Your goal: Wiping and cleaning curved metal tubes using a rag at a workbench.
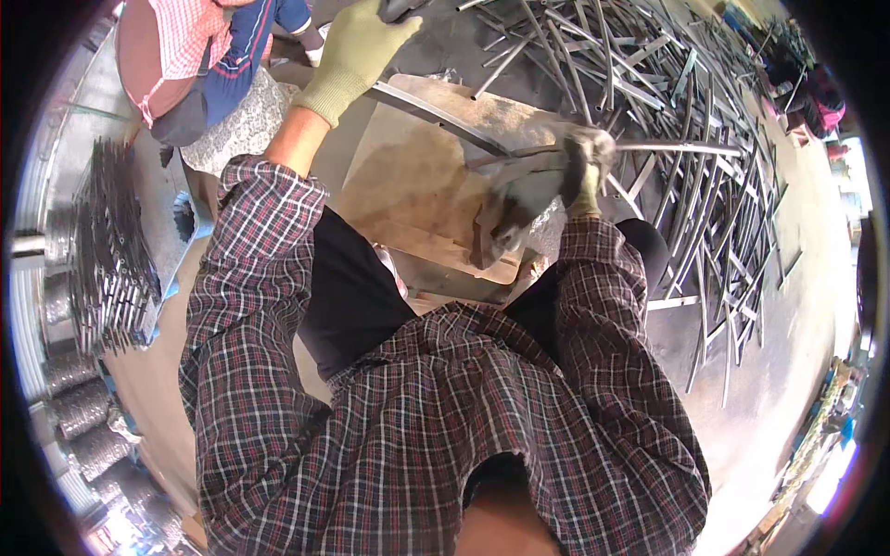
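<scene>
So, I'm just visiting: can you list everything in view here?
Loose strips: many, dark grey, floor at right
Long strip: one, grey, across the cardboard
Cardboard: one sheet, brown, in front
Cloth-like piece: one, grey, beside right hand
Stacked strips: many, dark, left
Silvery bundles: several, lower left
Co-worker: one, pink-checked and blue clothing, upper left
Far edges: too unclear to itemise
Left hand: one, yellowish glove, top
Right hand: one, gloved, blurred, right of centre
Sleeves: two, dark plaid, below hands

A dark checked shirt (pixel 417 417) joins yellowish gloves (pixel 348 60) and black trousers (pixel 348 292)
</scene>
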### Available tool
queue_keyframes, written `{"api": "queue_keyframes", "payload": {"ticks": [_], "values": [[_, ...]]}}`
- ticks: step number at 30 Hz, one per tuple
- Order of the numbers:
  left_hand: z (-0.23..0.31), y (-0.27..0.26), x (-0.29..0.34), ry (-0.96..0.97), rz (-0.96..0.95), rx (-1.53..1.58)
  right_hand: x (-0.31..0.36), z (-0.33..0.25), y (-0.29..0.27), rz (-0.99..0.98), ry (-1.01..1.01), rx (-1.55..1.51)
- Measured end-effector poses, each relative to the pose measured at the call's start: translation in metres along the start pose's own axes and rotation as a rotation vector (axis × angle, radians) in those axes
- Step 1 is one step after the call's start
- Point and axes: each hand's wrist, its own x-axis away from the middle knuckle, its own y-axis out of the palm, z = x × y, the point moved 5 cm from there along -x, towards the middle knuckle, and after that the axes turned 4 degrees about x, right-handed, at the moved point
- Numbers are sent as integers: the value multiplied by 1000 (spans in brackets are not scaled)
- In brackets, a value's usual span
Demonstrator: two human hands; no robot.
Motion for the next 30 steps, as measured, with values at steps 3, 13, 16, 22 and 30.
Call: {"api": "queue_keyframes", "payload": {"ticks": [3, 13, 16, 22, 30], "values": [[-5, 0, -3, 9, -27, 12, 5, 3, 15, -147, -247, 279], [125, 28, 25, 122, -139, 185, 5, -14, 6, 62, -229, 248], [64, 49, 25, 129, -21, -215, 13, 1, 19, -112, -119, 153], [60, 12, 23, 241, 214, -116, -3, -42, 6, 256, -268, -6], [-100, -58, 60, -482, 777, 915, -23, -153, 44, 217, -636, 1559]]}}
